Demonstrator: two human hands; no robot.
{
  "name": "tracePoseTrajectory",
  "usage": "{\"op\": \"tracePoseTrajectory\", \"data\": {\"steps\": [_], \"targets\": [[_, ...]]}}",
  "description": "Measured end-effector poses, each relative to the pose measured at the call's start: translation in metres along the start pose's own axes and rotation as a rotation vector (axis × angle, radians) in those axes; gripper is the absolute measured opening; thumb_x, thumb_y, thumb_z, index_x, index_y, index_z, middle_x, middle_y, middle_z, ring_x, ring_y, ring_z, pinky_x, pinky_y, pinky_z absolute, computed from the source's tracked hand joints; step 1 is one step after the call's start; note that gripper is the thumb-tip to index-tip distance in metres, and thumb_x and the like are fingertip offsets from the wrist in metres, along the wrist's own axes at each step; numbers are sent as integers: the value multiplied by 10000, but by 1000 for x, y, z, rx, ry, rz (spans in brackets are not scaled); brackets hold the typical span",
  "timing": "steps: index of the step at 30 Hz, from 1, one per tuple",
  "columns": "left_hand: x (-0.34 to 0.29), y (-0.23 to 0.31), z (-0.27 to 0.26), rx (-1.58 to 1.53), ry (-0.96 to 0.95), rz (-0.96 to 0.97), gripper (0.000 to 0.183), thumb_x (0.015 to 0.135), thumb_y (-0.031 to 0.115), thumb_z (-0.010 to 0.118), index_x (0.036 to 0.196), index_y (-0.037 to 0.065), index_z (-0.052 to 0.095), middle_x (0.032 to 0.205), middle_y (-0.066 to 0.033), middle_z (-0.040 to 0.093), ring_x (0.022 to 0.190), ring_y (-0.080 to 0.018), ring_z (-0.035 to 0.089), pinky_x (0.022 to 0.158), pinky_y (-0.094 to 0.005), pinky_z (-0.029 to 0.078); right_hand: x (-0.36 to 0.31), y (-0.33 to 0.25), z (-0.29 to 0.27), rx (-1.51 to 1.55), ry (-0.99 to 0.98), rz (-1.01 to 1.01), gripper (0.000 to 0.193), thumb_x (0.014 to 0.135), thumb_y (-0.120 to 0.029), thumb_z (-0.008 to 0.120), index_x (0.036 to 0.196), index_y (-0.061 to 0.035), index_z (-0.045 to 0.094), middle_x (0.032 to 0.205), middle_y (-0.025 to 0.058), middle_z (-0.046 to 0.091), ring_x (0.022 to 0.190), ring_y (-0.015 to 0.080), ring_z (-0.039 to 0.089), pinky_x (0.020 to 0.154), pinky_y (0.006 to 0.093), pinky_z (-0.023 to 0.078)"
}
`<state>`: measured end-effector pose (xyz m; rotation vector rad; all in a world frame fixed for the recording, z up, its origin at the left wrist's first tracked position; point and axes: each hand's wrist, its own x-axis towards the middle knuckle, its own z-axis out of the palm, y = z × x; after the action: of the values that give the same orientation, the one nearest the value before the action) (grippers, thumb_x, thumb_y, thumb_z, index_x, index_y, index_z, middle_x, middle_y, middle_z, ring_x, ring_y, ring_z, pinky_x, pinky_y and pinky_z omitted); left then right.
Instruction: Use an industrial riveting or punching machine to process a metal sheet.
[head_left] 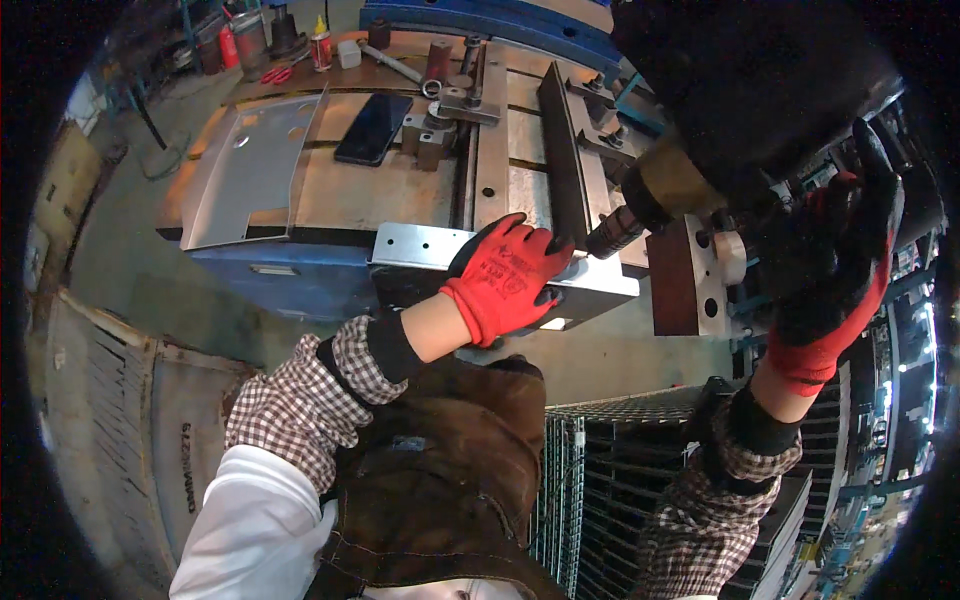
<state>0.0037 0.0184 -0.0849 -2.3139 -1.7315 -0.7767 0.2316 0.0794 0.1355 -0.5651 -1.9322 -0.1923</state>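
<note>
My left hand (512,275), in a red glove with black fingertips, grips a bent silver sheet-metal piece (420,246) with small holes. The piece lies along the front edge of the machine table, its front flange hanging down. Just right of my left fingers, the dark tip of a spindle tool (613,234) points down at the metal. My right hand (835,270), in a matching glove, is raised beside the dark machine head (760,80). Its visible fingers stretch upward against dark machine parts; the rest blend into shadow. Near it are a drilled steel block (690,280) and a pale round knob (732,258).
On the slotted table (345,205) lie a flat sheet-metal part (240,170), a black phone (374,128) and bolted clamps (470,100). Farther back are a wrench (390,63), red-handled scissors (283,72) and a small bottle (321,45). A wire cage (620,470) stands below right.
</note>
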Motion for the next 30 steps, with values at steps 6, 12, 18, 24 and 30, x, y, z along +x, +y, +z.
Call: {"op": "tracePoseTrajectory", "data": {"steps": [6,12,18,24,30], "targets": [[-2,-1,-1,-16,29,6,714,795,400,736,1418,99,557,1151,-145,624,1143,-312,594,1156,-486,369,2,-8,-2,94,-33,35,522,950,-88,613,1457,-6,519,1124,44,615,945,128,581,882,274,495],[-1,0,-1,-16,24,-1,725,791,398,738,1422,94,550,1153,-140,628,1149,-321,595,1157,-489,368,0,-5,-3,87,31,-53,659,830,4,758,1446,16,524,1104,76,663,897,148,640,831,275,526],[-2,0,0,-37,29,-7,729,788,396,742,1425,98,548,1154,-138,629,1146,-321,595,1150,-491,375,-4,2,-2,257,44,65,616,849,-33,757,1421,25,536,1179,102,652,963,174,637,866,294,520],[0,1,2,-43,48,2,705,797,392,740,1414,101,558,1154,-133,628,1134,-316,598,1145,-494,379,19,1,-14,-170,-64,-338,644,821,-28,809,1406,26,549,1304,138,640,1103,246,616,946,340,510],[-4,-2,5,-25,53,5,700,802,397,738,1410,101,560,1153,-129,627,1135,-313,598,1147,-493,377,0,13,-7,90,40,-113,669,847,-93,770,1449,51,515,1413,176,603,1173,299,631,1030,390,510]]}}
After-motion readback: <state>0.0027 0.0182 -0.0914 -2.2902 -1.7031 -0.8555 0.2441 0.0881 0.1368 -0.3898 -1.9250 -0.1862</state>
